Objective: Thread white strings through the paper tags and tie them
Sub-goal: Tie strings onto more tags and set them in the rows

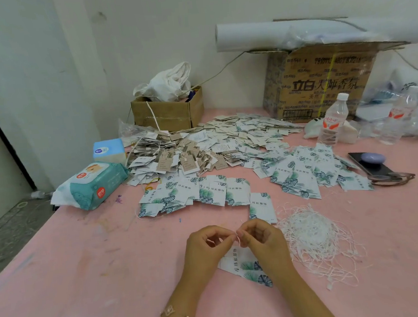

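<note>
A scuffed, stained pink bench [87, 285] fills most of the frame and runs back to a white wall [151, 23]. Grey floor [10, 228] shows at the left edge.

At lower centre the left hand [206, 245] and right hand [261, 240] meet, the fingers of each curled and pinching a white string [238, 240] between their tips. One leaf-print paper tag [249, 269] shows beneath the hands, partly covered by them. Whether it rests on the bench or hangs from the string cannot be told.

Right of the hands lies a tangled pile of strings [313, 240], and a heap of tags [226, 141] spreads across mid-frame, both too many to count. Two cardboard boxes stand at the wall, the small box [168, 113] and the large box [323, 83], with a white roll [293, 32] on top of the large one. Two water bottles stand at the right, the nearer bottle [333, 120] and the farther bottle [402, 111].
</note>
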The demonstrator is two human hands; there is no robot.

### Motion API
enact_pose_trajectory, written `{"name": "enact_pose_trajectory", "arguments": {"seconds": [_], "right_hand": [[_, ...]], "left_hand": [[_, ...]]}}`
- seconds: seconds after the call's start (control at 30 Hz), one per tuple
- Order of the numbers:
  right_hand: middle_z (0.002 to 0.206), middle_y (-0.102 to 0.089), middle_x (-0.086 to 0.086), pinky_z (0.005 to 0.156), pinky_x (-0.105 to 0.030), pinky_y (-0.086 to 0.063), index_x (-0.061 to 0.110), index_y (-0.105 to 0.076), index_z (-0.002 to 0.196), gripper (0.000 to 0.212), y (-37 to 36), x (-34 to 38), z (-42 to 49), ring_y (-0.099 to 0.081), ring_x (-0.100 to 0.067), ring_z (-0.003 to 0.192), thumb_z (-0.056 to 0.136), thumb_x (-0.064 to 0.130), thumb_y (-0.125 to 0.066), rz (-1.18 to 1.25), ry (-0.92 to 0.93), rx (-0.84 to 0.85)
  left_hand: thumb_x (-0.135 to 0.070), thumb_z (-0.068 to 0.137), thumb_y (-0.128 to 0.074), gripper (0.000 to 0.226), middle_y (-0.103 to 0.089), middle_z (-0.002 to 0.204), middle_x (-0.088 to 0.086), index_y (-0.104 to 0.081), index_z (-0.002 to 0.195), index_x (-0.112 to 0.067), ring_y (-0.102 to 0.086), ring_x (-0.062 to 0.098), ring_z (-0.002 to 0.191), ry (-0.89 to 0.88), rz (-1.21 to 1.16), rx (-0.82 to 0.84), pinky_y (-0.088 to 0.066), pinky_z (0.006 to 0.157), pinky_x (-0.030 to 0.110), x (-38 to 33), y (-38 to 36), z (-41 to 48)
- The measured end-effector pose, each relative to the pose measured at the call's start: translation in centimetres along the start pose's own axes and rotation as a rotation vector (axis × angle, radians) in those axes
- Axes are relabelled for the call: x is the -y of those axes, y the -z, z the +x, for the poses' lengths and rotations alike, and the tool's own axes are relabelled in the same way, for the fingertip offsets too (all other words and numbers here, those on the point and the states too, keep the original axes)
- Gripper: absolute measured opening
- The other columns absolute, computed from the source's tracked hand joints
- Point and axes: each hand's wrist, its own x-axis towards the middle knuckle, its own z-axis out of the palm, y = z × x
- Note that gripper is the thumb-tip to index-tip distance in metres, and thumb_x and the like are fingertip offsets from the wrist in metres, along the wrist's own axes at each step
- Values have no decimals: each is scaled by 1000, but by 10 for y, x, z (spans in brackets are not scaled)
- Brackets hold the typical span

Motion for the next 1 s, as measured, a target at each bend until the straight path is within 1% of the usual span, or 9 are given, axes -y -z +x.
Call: {"name": "enact_pose_trajectory", "arguments": {"seconds": [0.13, 0.27, 0.4, 0.6, 0.73, 0.8, 0.9, 0.97, 1.0], "right_hand": [[67, -67, -7, 59, -20, -50, 7, -68, 80, 6, -1, -1, 0, -60, -11, 60, 84, 10, -71, -17, -6, 4], [69, -70, -9, 63, -22, -54, 4, -67, 81, 5, 0, 0, 0, -64, -15, 63, 85, 5, -67, 10, 5, -1], [67, -68, -8, 60, -22, -53, 5, -68, 80, 5, 0, -1, 0, -62, -14, 61, 85, 4, -68, 4, 10, 18], [65, -68, -5, 58, -20, -51, 9, -68, 78, 7, 2, -2, 1, -61, -11, 58, 84, 6, -69, 3, 5, 22], [63, -68, -4, 56, -19, -50, 8, -67, 78, 7, 2, 0, 2, -60, -10, 57, 84, 5, -69, 30, 1, 41], [63, -67, -3, 56, -19, -50, 7, -68, 78, 6, 3, 0, 2, -60, -10, 57, 83, 5, -70, 41, -3, 55], [63, -66, -4, 58, -21, -49, 5, -67, 78, 7, 3, 2, 1, -58, -12, 58, 84, 7, -70, 81, -22, 86], [62, -65, -5, 58, -21, -48, 4, -67, 78, 8, 4, 4, 0, -58, -12, 59, 84, 7, -70, 93, -25, 99], [62, -65, -4, 57, -20, -48, 3, -67, 77, 8, 3, 4, 0, -57, -12, 58, 84, 7, -70, 92, -25, 101]], "left_hand": [[-13, 79, -76, 23, -73, 72, -12, -76, 73, -36, -52, 1, 58, 10, 7, 6, -43, 56, 17, 1, 1, 1], [-15, 79, -78, 22, -74, 76, -10, -77, 76, -36, -54, 0, 58, 26, -15, -10, -45, 56, 17, 3, 1, 2], [-16, 78, -79, 18, -73, 73, -6, -78, 76, -33, -55, 3, 58, 38, -40, -11, -46, 56, 19, 7, 1, 2], [-17, 75, -82, 13, -74, 77, -4, -79, 75, -30, -60, 8, 62, 43, -51, -7, -48, 58, 19, 8, 1, 2], [-16, 74, -83, 11, -75, 78, -1, -80, 76, -27, -62, 11, 64, 75, -84, 4, -50, 60, 21, 6, 2, 3], [-20, 72, -84, 7, -75, 79, 1, -80, 75, -24, -62, 10, 65, 89, -113, 18, -50, 61, 22, 4, 3, 2], [-30, 66, -85, 15, -75, 79, 8, -80, 76, -19, -61, 15, 66, 103, -166, 36, -50, 62, 28, 3, 4, 1], [-28, 67, -86, 16, -74, 79, 13, -79, 76, -17, -58, 21, 66, 121, -175, 35, -47, 63, 35, 4, 5, 1], [-25, 68, -86, 14, -73, 79, 15, -79, 76, -16, -56, 22, 66, 125, -172, 36, -46, 63, 36, 4, 5, 1]]}}
